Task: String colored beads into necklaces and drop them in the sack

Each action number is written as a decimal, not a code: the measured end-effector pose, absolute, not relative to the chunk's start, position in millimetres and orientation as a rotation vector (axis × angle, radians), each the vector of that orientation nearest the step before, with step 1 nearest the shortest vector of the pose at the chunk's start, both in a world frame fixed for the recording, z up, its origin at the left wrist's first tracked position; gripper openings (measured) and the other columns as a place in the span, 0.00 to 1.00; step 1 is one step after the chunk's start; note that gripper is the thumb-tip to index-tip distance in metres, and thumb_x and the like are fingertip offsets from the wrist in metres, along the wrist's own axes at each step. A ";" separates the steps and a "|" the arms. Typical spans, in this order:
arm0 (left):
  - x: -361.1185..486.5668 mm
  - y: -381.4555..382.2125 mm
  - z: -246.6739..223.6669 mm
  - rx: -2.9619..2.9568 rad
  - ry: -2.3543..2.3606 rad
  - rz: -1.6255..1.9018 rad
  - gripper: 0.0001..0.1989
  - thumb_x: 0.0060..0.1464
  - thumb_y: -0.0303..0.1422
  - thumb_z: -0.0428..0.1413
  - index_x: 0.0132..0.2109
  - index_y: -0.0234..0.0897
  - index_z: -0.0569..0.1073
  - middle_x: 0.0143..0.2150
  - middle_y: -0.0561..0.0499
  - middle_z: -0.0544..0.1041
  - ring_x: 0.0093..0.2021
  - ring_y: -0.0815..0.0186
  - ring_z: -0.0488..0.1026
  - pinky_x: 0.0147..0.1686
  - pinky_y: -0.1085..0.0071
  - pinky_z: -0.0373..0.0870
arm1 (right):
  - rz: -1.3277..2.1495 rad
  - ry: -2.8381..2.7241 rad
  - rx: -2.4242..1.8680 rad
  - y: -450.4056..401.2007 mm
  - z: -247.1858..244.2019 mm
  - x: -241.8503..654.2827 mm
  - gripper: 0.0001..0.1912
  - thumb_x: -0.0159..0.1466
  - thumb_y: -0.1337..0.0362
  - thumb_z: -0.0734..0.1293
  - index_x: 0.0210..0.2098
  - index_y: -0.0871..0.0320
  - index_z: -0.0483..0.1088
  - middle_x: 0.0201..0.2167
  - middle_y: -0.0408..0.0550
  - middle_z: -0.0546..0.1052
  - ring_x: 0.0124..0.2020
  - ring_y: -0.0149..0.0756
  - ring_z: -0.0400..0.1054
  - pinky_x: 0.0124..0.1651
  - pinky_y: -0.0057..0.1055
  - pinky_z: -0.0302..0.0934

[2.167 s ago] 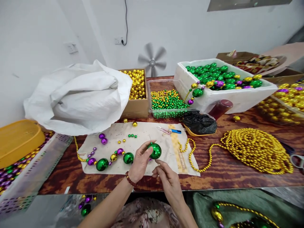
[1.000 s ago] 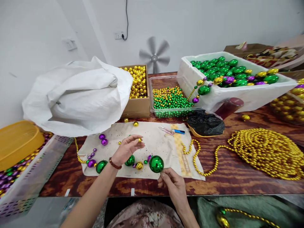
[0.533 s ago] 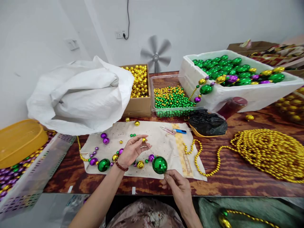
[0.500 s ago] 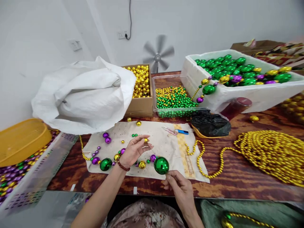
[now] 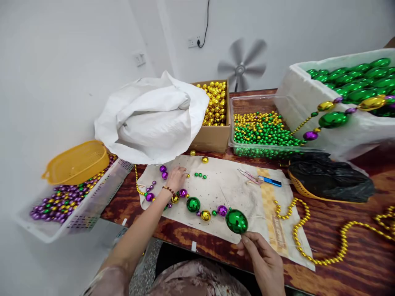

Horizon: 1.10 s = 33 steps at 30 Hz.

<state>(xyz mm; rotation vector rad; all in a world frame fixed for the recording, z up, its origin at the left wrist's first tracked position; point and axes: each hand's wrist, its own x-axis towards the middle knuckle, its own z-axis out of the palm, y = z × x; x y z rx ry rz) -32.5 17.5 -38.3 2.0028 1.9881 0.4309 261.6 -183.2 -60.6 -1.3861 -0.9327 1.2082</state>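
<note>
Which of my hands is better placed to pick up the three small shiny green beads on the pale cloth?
Your left hand, most likely. It is close to those green beads, while your right hand holds the large shiny green ball by its lower end. Whether the left already grips something is unclear.

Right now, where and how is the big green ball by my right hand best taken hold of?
I'd grip the big green ball across its rounded middle, probably from the upper right: your right hand pinches at its lower end, a thin wire-like strand sticks out of its upper left, and a purple ball sits close on the left.
</note>
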 end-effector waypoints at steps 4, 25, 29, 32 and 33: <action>-80.3 -12.1 -22.7 1.971 2.231 0.226 0.14 0.65 0.33 0.44 0.47 0.35 0.73 0.49 0.37 0.73 0.51 0.50 0.71 0.52 0.57 0.63 | 1.206 -0.917 -1.387 -183.2 -64.5 261.4 0.18 0.58 0.48 0.72 0.31 0.59 0.76 0.22 0.48 0.77 0.21 0.35 0.72 0.26 0.25 0.70; -184.3 -28.2 -50.9 2.138 1.995 0.003 0.08 0.61 0.33 0.49 0.43 0.39 0.71 0.41 0.47 0.71 0.40 0.60 0.73 0.45 0.65 0.69 | 1.147 -0.932 -1.427 -175.3 -57.5 256.4 0.18 0.57 0.48 0.72 0.28 0.59 0.75 0.20 0.47 0.76 0.20 0.35 0.71 0.24 0.26 0.70; -196.2 -28.8 -41.6 2.132 2.040 0.208 0.08 0.61 0.32 0.48 0.44 0.38 0.71 0.40 0.47 0.73 0.40 0.61 0.73 0.45 0.65 0.70 | 1.158 -0.916 -1.427 -177.0 -64.8 259.1 0.18 0.57 0.48 0.72 0.29 0.59 0.75 0.21 0.47 0.76 0.20 0.35 0.70 0.25 0.26 0.69; -179.2 -23.0 -31.6 2.152 2.065 0.429 0.10 0.62 0.34 0.48 0.47 0.37 0.70 0.41 0.46 0.74 0.39 0.61 0.73 0.44 0.64 0.71 | 1.167 -0.904 -1.417 -177.3 -67.6 259.3 0.18 0.58 0.48 0.71 0.29 0.59 0.74 0.21 0.46 0.75 0.20 0.34 0.70 0.24 0.25 0.67; -163.7 -20.0 -29.6 2.189 2.025 0.510 0.10 0.63 0.35 0.48 0.47 0.37 0.70 0.41 0.46 0.74 0.40 0.60 0.73 0.44 0.63 0.71 | 1.172 -0.905 -1.410 -176.9 -67.3 258.5 0.19 0.59 0.48 0.71 0.29 0.59 0.74 0.21 0.46 0.75 0.20 0.34 0.70 0.24 0.25 0.66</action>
